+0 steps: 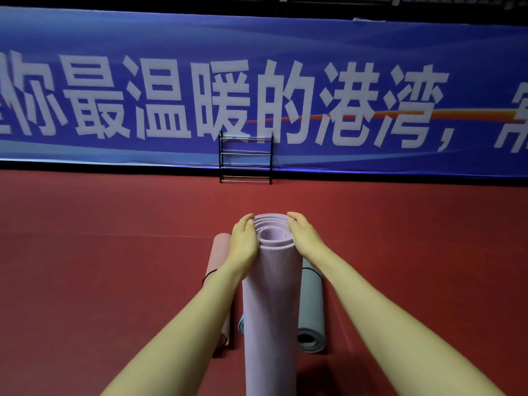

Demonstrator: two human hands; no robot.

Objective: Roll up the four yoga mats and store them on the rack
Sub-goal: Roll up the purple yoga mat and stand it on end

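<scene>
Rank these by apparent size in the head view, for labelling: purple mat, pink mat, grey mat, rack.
1. purple mat, nearest the camera.
2. rack, pink mat, grey mat: look about alike; mats partly hidden, rack far off, so unranked.

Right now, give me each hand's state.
Left hand: holding the upright lilac mat near its top.
Right hand: holding the same mat, opposite side.

1. The left hand (243,242) cups the top of the rolled mat (271,295), fingers curved round it.
2. The right hand (304,238) clasps the opposite side, fingers curved likewise.
3. Both bare forearms reach forward, converging.
</scene>
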